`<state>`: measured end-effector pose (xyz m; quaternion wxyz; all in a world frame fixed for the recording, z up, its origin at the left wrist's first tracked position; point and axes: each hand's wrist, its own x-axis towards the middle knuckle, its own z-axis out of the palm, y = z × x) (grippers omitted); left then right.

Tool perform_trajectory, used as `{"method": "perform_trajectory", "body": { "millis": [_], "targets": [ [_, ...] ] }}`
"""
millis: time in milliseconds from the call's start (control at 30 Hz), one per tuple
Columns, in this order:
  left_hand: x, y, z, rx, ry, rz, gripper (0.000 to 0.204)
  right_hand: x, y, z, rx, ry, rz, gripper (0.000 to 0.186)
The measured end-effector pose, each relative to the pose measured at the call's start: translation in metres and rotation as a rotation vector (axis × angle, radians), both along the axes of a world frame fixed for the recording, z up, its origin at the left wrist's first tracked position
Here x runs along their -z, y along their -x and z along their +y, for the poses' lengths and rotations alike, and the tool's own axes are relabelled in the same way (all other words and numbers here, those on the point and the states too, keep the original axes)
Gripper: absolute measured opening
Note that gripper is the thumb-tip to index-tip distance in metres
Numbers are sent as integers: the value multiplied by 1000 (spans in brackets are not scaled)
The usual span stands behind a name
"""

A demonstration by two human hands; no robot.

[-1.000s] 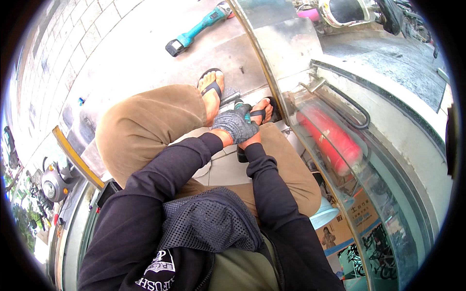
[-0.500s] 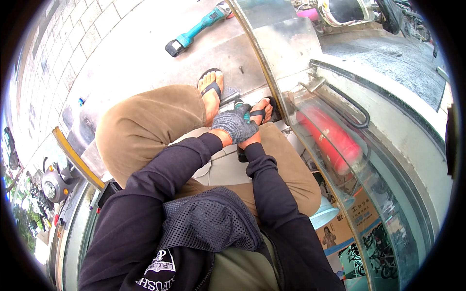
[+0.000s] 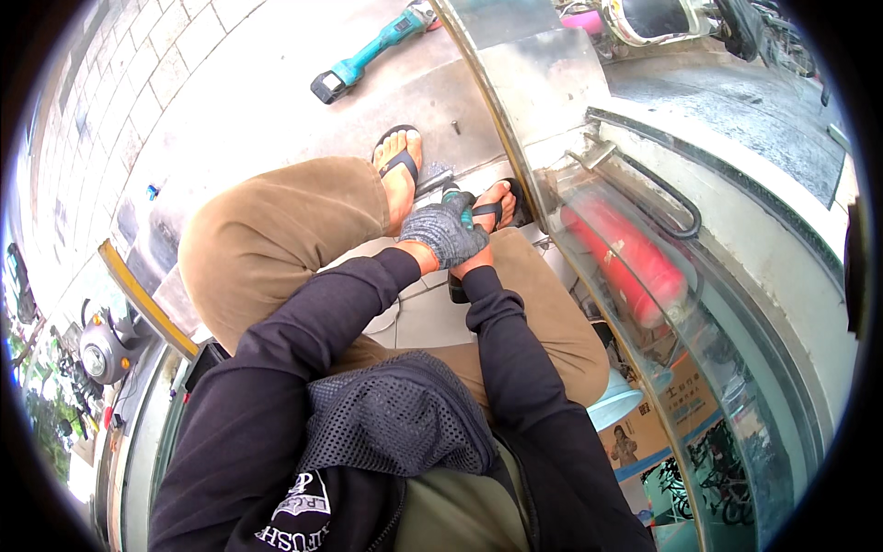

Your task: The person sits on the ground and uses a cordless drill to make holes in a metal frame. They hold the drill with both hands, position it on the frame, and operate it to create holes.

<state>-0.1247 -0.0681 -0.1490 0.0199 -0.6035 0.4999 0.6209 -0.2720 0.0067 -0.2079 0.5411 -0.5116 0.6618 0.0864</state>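
My left hand (image 3: 432, 232), in a grey knit glove, is closed over the body of a teal and black power drill (image 3: 467, 217). Tucked against it, my right hand (image 3: 476, 247) is also closed around the drill, its fingers mostly hidden. The drill's dark front end (image 3: 450, 191) points away from me, low over the floor between my feet. A black block, perhaps its battery, shows under my right wrist. Just past the front end, a dark metal strip (image 3: 432, 182) lies by my left sandal with shiny bits beside it. The exact contact point is hidden.
A teal angle grinder (image 3: 372, 55) lies on the pale step ahead. A small screw (image 3: 455, 128) rests nearer. On my right stands a glass door edge (image 3: 487, 87), with a red cylinder (image 3: 630, 253) behind glass. A yellow-edged panel (image 3: 147, 299) is at my left. A light-blue basin (image 3: 614, 405) sits beside my right knee.
The view has shifted very slightly, and the metal strip by my left sandal shows more plainly. Both hands keep their grip on the drill in nearly the same place.
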Motion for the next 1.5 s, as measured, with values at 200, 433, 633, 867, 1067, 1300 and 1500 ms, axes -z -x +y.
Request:
{"method": "perform_trajectory", "body": {
  "millis": [200, 433, 633, 867, 1067, 1300, 1500],
  "targets": [
    [-8, -2, -3, -14, 25, 4, 55, -18, -5, -7, -22, 52, 26, 61],
    [-4, 1, 0, -6, 13, -20, 57, -3, 1, 1, -35, 51, 22, 64],
    [-5, 1, 0, 7, -9, -35, 60, 7, 3, 5, -80, 61, 4, 65],
    [-8, 1, -1, 24, -15, -31, 64, 5, 3, 9, -22, 100, -15, 62],
    [-7, 2, -1, 28, -37, -51, 66, -3, 2, 5, -61, 81, 13, 61],
    [-7, 3, -2, 28, -50, -57, 60, 4, 4, 9, -22, 104, -13, 61],
    [-2, 4, 2, 25, -37, -46, 58, -2, 2, 7, 14, 126, -37, 61]
  ]
}}
